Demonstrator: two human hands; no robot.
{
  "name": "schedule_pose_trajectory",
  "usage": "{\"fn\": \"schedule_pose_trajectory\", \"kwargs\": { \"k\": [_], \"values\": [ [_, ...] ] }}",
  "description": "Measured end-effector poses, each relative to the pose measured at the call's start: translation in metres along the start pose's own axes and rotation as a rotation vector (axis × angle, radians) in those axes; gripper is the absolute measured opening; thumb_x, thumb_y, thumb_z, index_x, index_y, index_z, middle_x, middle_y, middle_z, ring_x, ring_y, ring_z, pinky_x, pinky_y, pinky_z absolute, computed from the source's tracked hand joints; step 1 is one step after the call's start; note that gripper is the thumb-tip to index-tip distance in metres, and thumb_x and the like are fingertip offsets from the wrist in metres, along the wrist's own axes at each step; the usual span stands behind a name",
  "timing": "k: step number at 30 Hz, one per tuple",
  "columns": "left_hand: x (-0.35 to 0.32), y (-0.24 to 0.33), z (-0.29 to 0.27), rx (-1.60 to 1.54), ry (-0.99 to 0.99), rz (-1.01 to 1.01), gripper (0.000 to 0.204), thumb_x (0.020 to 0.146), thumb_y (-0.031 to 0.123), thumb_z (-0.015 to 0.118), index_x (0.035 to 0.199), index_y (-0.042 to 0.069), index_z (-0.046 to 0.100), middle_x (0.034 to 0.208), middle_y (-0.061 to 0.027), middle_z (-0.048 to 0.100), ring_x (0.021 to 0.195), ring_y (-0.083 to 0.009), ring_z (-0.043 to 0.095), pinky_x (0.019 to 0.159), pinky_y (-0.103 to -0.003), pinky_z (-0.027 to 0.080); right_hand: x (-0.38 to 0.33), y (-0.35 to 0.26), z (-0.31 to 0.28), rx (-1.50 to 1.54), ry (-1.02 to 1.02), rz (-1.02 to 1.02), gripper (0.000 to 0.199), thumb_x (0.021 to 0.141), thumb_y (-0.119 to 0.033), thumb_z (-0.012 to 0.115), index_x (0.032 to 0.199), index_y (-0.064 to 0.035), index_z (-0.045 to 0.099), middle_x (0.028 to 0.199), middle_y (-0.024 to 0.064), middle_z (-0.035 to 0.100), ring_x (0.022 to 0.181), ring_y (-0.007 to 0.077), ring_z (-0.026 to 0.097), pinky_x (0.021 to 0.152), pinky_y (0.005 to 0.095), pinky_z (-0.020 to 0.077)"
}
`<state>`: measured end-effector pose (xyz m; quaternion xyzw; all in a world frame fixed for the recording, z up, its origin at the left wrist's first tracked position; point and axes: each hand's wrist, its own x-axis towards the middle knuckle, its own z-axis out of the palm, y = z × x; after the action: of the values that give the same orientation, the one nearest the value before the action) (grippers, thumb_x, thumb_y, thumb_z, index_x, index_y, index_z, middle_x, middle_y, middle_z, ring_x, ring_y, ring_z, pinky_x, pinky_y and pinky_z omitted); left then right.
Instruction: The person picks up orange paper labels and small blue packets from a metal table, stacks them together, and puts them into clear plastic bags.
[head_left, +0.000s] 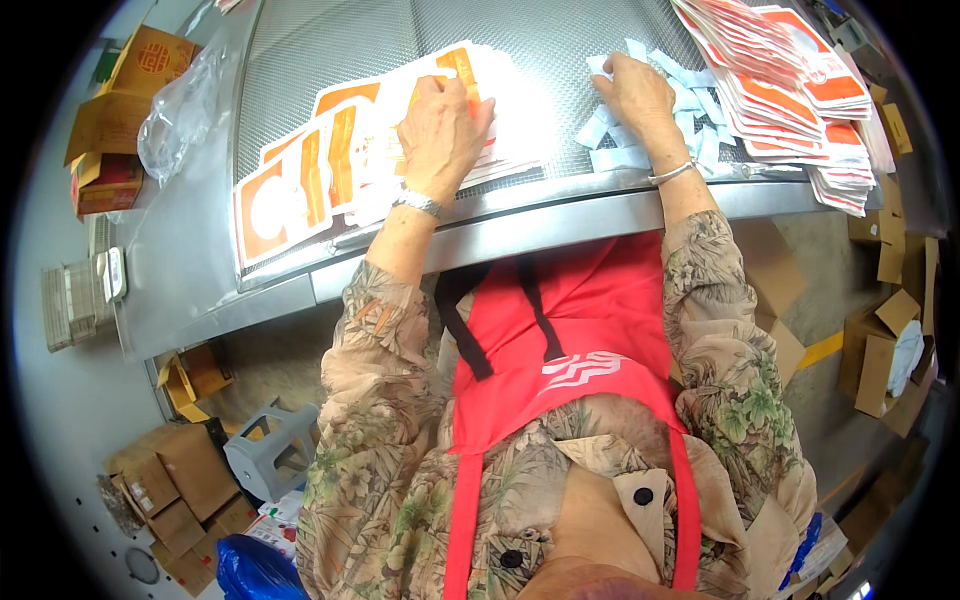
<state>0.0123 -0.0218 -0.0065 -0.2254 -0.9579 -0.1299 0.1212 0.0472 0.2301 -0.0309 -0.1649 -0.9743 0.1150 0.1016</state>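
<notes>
My left hand [440, 140] rests over a spread of flat orange-and-white bags [285, 195] that overlap like a fan along the near side of the metal worktop. Its fingers curl downward and the thumb stands out to the right; the fingertips are hidden, so what they grip cannot be made out. To the right, my right hand [640, 98] is bent over a scatter of small light blue packets [618, 158]. Its fingers close at the heap's upper left, apparently on one light blue packet, mostly hidden by the hand.
Tall stacks of orange-and-white bags [790, 90] lean at the worktop's right end. A clear plastic bag [180, 120] hangs by cardboard boxes [150, 60] at the left. The worktop's metal edge [520, 230] runs before me. Below are a grey plastic stool [270, 450] and more cartons [180, 480].
</notes>
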Motion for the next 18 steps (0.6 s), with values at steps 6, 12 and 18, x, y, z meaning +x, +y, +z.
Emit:
{"fn": "schedule_pose_trajectory", "kwargs": {
  "k": [6, 12, 18],
  "values": [
    [0.031, -0.016, 0.013, -0.084, -0.184, -0.057, 0.052, 0.075, 0.050, 0.076, 0.086, -0.001, 0.066, 0.085, -0.0185, 0.068, 0.081, -0.0323, 0.068, 0.071, -0.041, 0.054, -0.009, 0.009, -0.002, 0.342, 0.027, 0.012, 0.038, 0.083, -0.031, 0.070, 0.111, -0.0049, 0.069, 0.099, 0.0136, 0.072, 0.092, 0.0290, 0.069, 0.082, 0.0394, 0.0532],
    [0.042, -0.015, 0.005, -0.204, -0.395, -0.178, 0.052, 0.076, 0.048, 0.075, 0.084, -0.002, 0.068, 0.081, -0.0181, 0.070, 0.075, -0.0291, 0.068, 0.072, -0.039, 0.054, -0.036, -0.017, -0.006, 0.813, 0.005, -0.047, 0.043, 0.083, -0.032, 0.073, 0.111, 0.0003, 0.068, 0.090, 0.0123, 0.072, 0.080, 0.0211, 0.069, 0.073, 0.0320, 0.0543],
    [0.035, -0.031, 0.002, -0.323, -0.332, -0.217, 0.039, 0.080, 0.033, 0.067, 0.082, -0.005, 0.069, 0.072, -0.0177, 0.070, 0.071, -0.0282, 0.068, 0.071, -0.037, 0.053, -0.065, -0.055, -0.018, 0.917, -0.064, -0.141, 0.035, 0.086, -0.020, 0.074, 0.114, 0.0002, 0.066, 0.081, 0.0025, 0.066, 0.066, 0.0070, 0.059, 0.061, 0.0212, 0.0493]
  ]
}}
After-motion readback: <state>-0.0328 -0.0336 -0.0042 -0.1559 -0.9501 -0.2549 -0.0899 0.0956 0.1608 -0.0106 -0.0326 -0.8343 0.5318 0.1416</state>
